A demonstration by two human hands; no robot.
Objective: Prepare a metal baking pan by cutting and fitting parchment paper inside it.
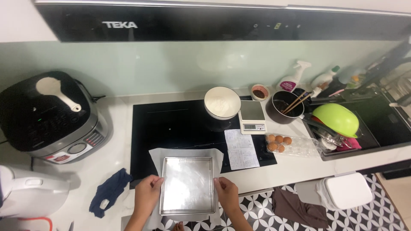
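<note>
A square metal baking tray (pixel 187 160) lies at the front edge of the counter on a sheet of white baking paper (pixel 185 152); its floor looks shiny and pale. My left hand (pixel 147 192) grips the tray's left rim. Against the right rim rests my right hand (pixel 226 192), fingers curled on the edge. Both forearms come up from the bottom of the head view.
Behind the tray is a black induction hob (pixel 171 128) with a white bowl of flour (pixel 221 102), a small kitchen scale (pixel 251 116), a paper note (pixel 241 149), eggs in a clear pack (pixel 280 143) and a dark saucepan with chopsticks (pixel 284 107). Rice cooker (pixel 47 115) left, blue cloth (pixel 109 192), sink with green bowl (pixel 336 119) right.
</note>
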